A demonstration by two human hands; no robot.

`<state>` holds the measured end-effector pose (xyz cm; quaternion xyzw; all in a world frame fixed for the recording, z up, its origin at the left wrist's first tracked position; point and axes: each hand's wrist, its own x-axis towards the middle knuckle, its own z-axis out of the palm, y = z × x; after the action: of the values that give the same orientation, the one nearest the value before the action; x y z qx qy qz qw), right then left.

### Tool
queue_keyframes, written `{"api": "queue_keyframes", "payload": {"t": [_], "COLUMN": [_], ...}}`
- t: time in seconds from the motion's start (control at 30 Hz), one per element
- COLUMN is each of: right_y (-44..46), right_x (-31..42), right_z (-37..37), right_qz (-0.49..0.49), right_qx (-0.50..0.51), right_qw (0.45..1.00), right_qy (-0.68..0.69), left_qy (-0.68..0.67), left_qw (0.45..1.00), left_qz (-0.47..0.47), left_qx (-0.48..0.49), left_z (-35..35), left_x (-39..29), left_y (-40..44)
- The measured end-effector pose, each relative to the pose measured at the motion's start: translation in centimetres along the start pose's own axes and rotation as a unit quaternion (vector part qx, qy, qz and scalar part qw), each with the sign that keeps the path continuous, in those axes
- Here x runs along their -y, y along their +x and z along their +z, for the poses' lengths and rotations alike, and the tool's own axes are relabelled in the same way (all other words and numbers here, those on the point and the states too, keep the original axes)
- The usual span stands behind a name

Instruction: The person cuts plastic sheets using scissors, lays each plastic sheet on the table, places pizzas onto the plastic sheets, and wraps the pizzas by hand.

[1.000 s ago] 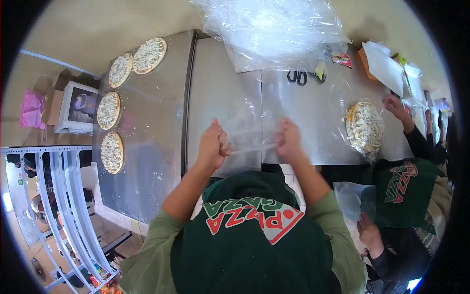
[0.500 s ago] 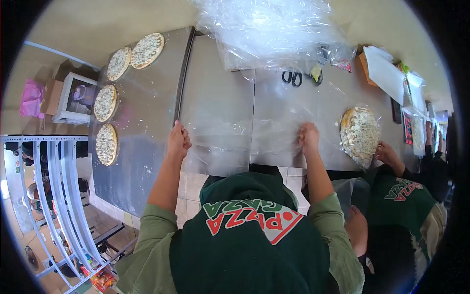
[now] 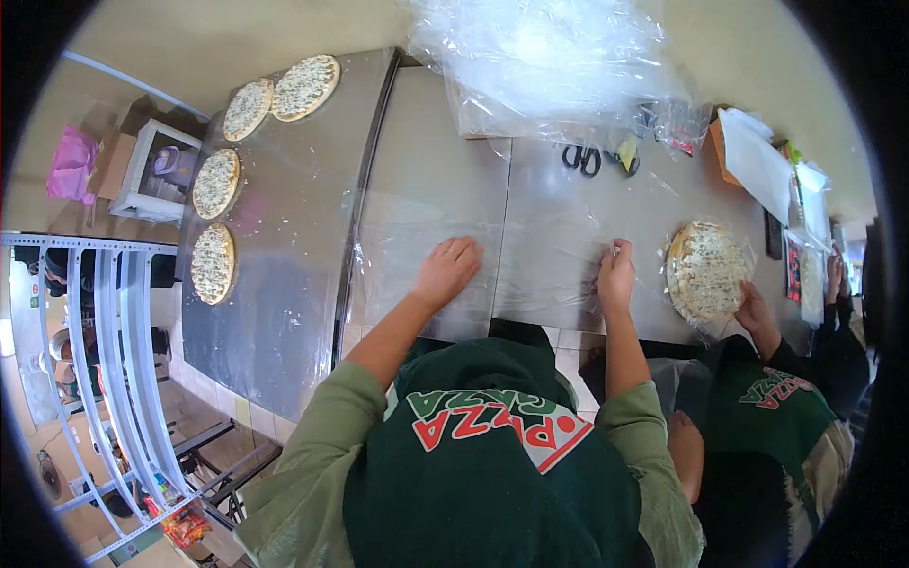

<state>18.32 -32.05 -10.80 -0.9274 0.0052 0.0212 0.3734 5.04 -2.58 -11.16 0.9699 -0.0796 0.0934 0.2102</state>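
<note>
A clear plastic sheet [image 3: 417, 222] is spread over the metal table in front of me. My left hand [image 3: 450, 272] lies palm down on it, fingers stretched out. To the right, my right hand [image 3: 615, 270] has its fingers closed at the sheet's right edge, pinching the film. Further right, a co-worker's hand [image 3: 755, 310] touches a round cheese-topped pizza [image 3: 705, 270] wrapped in clear plastic.
Several unwrapped pizzas [image 3: 215, 185] rest on the left table [image 3: 284, 256]. At the back sit a heap of clear plastic bags [image 3: 549, 66] and black-handled scissors [image 3: 581, 159]. White sheets [image 3: 755, 161] lie at the right; a metal shelf rack [image 3: 104, 360] stands lower left.
My left hand has let go of the sheet's left edge and moved right, flattening onto the film. My right hand stays by the right edge. The view has shifted slightly.
</note>
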Motion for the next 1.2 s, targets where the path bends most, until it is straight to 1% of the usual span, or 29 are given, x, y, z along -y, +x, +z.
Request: {"api": "queue_keyframes", "payload": {"t": [0.07,0.13,0.17,0.23,0.27,0.33,0.37,0.47,0.57,0.6,0.67,0.7,0.73,0.77,0.8,0.87,0.9,0.93,0.97,1.0,1.03,1.07,1.1,1.13,1.2], "right_y": [0.2,1.0,1.1,1.4,1.3,0.6,0.2,-1.7,-3.4,-2.9,-1.7,-1.7,-1.5,-0.9,-0.3,0.9,0.8,0.7,1.0,1.3,1.5,1.8,2.1,2.4,2.7], "right_x": [-0.7,-2.7,-3.0,-1.4,-0.2,2.1,2.8,3.8,4.1,2.7,2.1,2.8,4.3,4.6,4.2,2.5,2.8,3.0,2.0,1.1,0.7,0.8,1.3,1.7,1.8], "right_z": [-0.3,-0.6,-0.7,-1.4,-2.0,-2.5,-2.5,-1.2,-1.0,-0.5,-1.1,-1.0,-1.3,-1.1,-1.4,-1.3,-1.1,-1.1,-0.4,0.1,0.5,0.8,1.3,1.5,1.8], "right_qz": [-0.035,-0.062,-0.038,0.008,0.046,-0.049,-0.096,-0.227,-0.14,-0.105,-0.097,-0.093,-0.066,-0.086,-0.111,-0.205,-0.189,-0.169,-0.162,-0.153,-0.137,-0.116,-0.116,-0.111,-0.104], "right_qx": [-0.003,-0.012,-0.021,-0.037,-0.023,-0.105,-0.146,0.008,0.199,0.217,0.261,0.284,0.317,0.326,0.337,0.335,0.325,0.319,0.307,0.292,0.287,0.278,0.268,0.256,0.24], "right_qw": [0.998,0.993,0.992,0.987,0.982,0.959,0.939,0.923,0.933,0.934,0.922,0.916,0.896,0.891,0.886,0.854,0.874,0.891,0.892,0.894,0.906,0.918,0.918,0.919,0.918], "right_qy": [-0.05,-0.102,-0.121,-0.156,-0.182,-0.26,-0.298,-0.311,-0.264,-0.264,-0.267,-0.269,-0.304,-0.303,-0.301,-0.341,-0.308,-0.275,-0.289,-0.305,-0.28,-0.256,-0.268,-0.28,-0.297], "left_qy": [0.025,0.075,0.099,0.093,0.091,0.086,0.083,0.097,0.088,0.084,0.072,0.078,0.085,0.091,0.063,0.02,0.008,0.002,0.0,-0.042,-0.083,-0.251,-0.248,-0.233,-0.333], "left_qw": [0.989,0.961,0.94,0.926,0.917,0.928,0.933,0.982,0.98,0.973,0.953,0.946,0.939,0.932,0.947,0.964,0.969,0.952,0.914,0.827,0.69,0.536,0.43,0.368,0.247], "left_qz": [-0.115,-0.194,-0.234,-0.249,-0.256,-0.252,-0.248,-0.118,-0.119,-0.135,-0.167,-0.157,-0.15,-0.146,-0.156,-0.191,-0.245,-0.289,-0.321,-0.416,-0.512,-0.51,-0.497,-0.504,-0.578], "left_qx": [0.093,0.182,0.226,0.269,0.291,0.261,0.246,0.107,0.132,0.17,0.243,0.271,0.297,0.319,0.275,0.182,0.039,-0.104,-0.247,-0.377,-0.506,-0.624,-0.712,-0.746,-0.703], "left_z": [0.1,-2.7,-3.8,-4.3,-4.5,-4.6,-4.6,0.0,-0.8,-1.9,-5.1,-5.6,-6.0,-6.5,-7.7,-10.8,-11.2,-11.1,-11.9,-15.3,-17.2,-16.8,-20.7,-19.6,-23.7], "left_x": [-0.2,-1.1,-1.3,-0.9,-0.7,-0.6,-0.5,2.8,2.5,2.3,1.7,1.9,2.3,2.8,3.2,5.1,7.9,11.7,14.8,16.4,18.8,24.7,24.0,29.6,29.6], "left_y": [1.7,3.7,4.3,5.2,5.5,5.3,5.1,0.9,-2.8,-3.0,-3.0,-3.2,-2.9,-2.7,-2.7,-4.0,-5.7,-7.8,-9.8,-12.4,-15.1,-20.6,-21.7,-28.2,-31.7]}}
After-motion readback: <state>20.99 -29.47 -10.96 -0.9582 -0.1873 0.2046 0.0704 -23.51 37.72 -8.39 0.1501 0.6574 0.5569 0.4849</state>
